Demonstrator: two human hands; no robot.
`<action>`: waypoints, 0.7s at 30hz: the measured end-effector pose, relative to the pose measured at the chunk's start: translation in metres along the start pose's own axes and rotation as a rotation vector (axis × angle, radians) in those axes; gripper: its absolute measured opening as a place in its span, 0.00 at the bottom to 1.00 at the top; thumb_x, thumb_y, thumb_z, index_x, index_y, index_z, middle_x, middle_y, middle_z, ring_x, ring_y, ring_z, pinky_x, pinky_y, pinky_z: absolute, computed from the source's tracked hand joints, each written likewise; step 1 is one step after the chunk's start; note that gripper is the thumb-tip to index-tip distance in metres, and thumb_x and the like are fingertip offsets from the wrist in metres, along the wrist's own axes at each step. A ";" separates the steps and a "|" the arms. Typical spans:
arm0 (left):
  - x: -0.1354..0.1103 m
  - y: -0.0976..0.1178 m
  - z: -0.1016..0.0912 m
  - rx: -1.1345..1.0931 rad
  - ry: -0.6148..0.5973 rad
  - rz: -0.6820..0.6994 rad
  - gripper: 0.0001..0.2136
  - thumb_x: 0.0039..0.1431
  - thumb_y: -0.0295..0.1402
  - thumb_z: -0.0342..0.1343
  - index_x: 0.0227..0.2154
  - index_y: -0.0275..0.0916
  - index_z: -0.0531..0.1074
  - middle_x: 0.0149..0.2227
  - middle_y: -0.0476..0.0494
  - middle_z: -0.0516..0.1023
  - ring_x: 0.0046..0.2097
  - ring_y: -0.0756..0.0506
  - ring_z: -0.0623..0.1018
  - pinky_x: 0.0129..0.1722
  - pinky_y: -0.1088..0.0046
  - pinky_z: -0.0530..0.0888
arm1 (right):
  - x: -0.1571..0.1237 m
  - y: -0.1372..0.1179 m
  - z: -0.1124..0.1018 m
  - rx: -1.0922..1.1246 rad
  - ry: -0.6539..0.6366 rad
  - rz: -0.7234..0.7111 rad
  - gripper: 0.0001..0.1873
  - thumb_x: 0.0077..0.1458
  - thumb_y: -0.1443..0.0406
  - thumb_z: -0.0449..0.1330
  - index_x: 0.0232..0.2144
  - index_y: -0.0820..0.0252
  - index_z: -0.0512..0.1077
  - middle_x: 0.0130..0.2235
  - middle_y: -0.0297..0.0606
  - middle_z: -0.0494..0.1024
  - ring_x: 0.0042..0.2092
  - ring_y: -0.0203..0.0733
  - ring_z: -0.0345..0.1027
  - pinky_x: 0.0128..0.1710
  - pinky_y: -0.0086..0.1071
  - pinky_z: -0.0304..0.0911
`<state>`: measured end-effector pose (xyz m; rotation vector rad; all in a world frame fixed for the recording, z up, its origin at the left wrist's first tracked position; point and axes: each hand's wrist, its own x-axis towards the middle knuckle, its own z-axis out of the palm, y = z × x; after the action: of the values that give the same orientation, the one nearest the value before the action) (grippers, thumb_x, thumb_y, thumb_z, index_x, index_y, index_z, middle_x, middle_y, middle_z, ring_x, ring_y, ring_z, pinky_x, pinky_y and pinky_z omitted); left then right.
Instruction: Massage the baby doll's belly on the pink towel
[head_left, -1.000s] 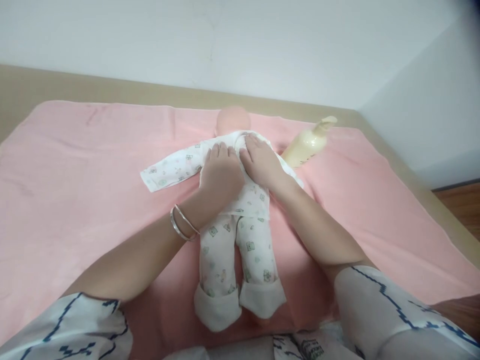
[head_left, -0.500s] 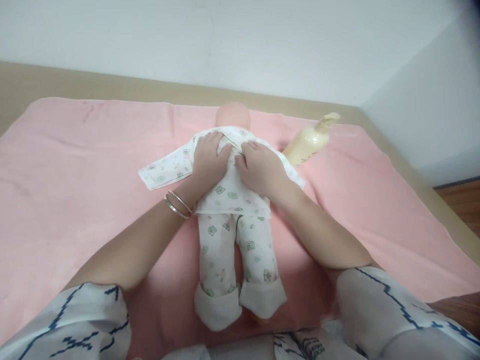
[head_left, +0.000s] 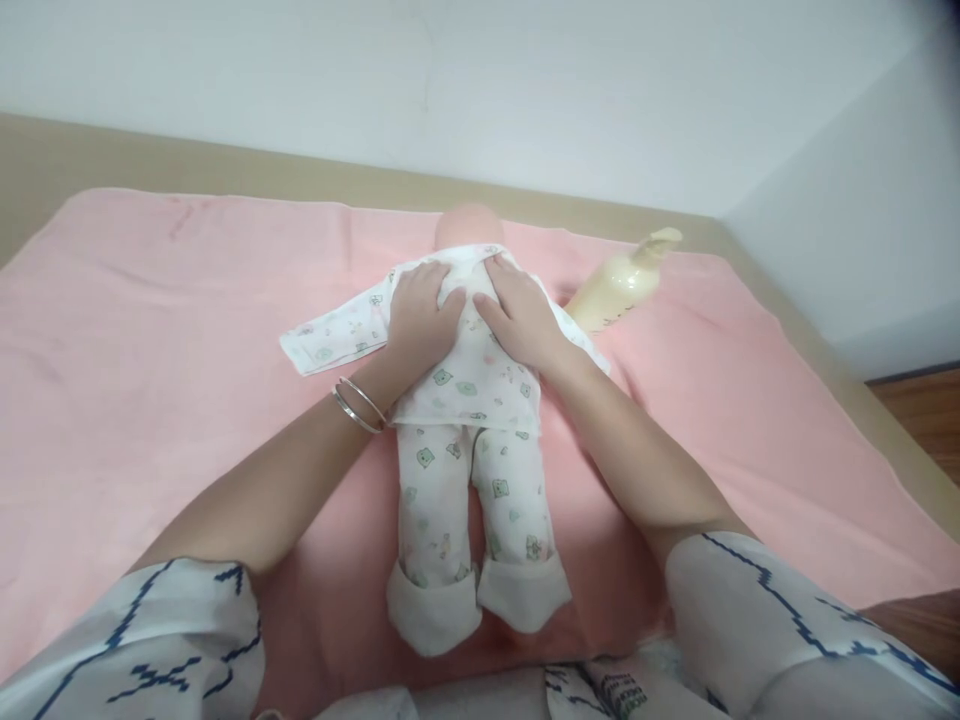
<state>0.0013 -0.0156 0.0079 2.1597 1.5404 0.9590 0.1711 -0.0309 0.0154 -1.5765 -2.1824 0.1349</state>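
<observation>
A baby doll lies stretched out with its bald head (head_left: 470, 225) at the far end and its legs towards me. It wears a white printed top (head_left: 480, 390) and matching trousers (head_left: 431, 500) with turned-up white cuffs. My left hand (head_left: 424, 315) rests flat on the left of the upper top, fingers pointing away from me. On the right side of the top lies my right hand (head_left: 521, 315), open, thumb apart from the fingers. Both thumbs come near each other at the middle. The doll's face and hands are not visible.
A pink blanket (head_left: 187, 400) lies under the doll on a beige surface (head_left: 225, 160). A pale yellow pump bottle (head_left: 619, 285) lies tilted beside the doll's right-hand sleeve. Behind stands a white wall (head_left: 450, 90); wooden floor (head_left: 922, 420) shows at the right.
My right hand's fingers have straightened and spread on the top, moving slightly away from me. The cloth near the neck looks smoother. My left hand has stayed nearly in place.
</observation>
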 end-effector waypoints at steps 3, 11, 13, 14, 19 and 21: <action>-0.012 0.018 -0.010 0.174 -0.079 0.060 0.23 0.70 0.33 0.41 0.61 0.27 0.67 0.64 0.26 0.70 0.68 0.32 0.67 0.70 0.47 0.62 | 0.001 0.000 -0.002 -0.008 -0.005 -0.003 0.31 0.70 0.51 0.39 0.65 0.63 0.61 0.69 0.54 0.63 0.70 0.59 0.53 0.69 0.59 0.50; -0.008 0.016 -0.018 0.109 -0.230 0.186 0.20 0.66 0.27 0.42 0.55 0.29 0.71 0.59 0.28 0.73 0.67 0.33 0.68 0.72 0.49 0.60 | -0.013 -0.037 -0.022 -0.115 -0.067 0.118 0.27 0.70 0.58 0.43 0.61 0.69 0.64 0.64 0.58 0.70 0.66 0.60 0.62 0.62 0.54 0.61; 0.003 0.000 -0.015 0.026 -0.194 0.090 0.21 0.67 0.34 0.44 0.58 0.33 0.71 0.64 0.31 0.71 0.69 0.30 0.65 0.71 0.44 0.60 | -0.019 -0.053 -0.026 -0.190 -0.089 0.159 0.25 0.69 0.60 0.45 0.60 0.73 0.65 0.63 0.61 0.71 0.65 0.61 0.63 0.61 0.52 0.62; 0.008 -0.006 -0.014 -0.007 -0.181 0.045 0.21 0.67 0.36 0.44 0.57 0.36 0.72 0.64 0.34 0.71 0.69 0.30 0.65 0.71 0.43 0.60 | -0.022 -0.060 -0.028 -0.223 -0.096 0.164 0.25 0.69 0.62 0.45 0.58 0.74 0.65 0.62 0.62 0.72 0.65 0.61 0.63 0.61 0.51 0.63; 0.015 -0.016 -0.010 -0.084 -0.141 0.005 0.21 0.68 0.40 0.43 0.54 0.39 0.75 0.64 0.40 0.73 0.70 0.35 0.65 0.73 0.50 0.58 | -0.025 -0.072 -0.033 -0.262 -0.092 0.166 0.19 0.67 0.65 0.45 0.52 0.70 0.69 0.52 0.58 0.79 0.58 0.59 0.70 0.54 0.47 0.67; 0.013 -0.014 -0.008 -0.070 -0.111 0.020 0.22 0.69 0.40 0.41 0.55 0.36 0.74 0.64 0.36 0.72 0.70 0.35 0.64 0.74 0.51 0.55 | -0.022 -0.070 -0.036 -0.234 -0.107 0.201 0.17 0.67 0.65 0.46 0.50 0.66 0.71 0.51 0.55 0.79 0.54 0.57 0.72 0.52 0.46 0.68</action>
<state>-0.0120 0.0004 0.0097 2.1452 1.4156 0.8700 0.1292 -0.0816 0.0640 -1.9600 -2.1802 0.0254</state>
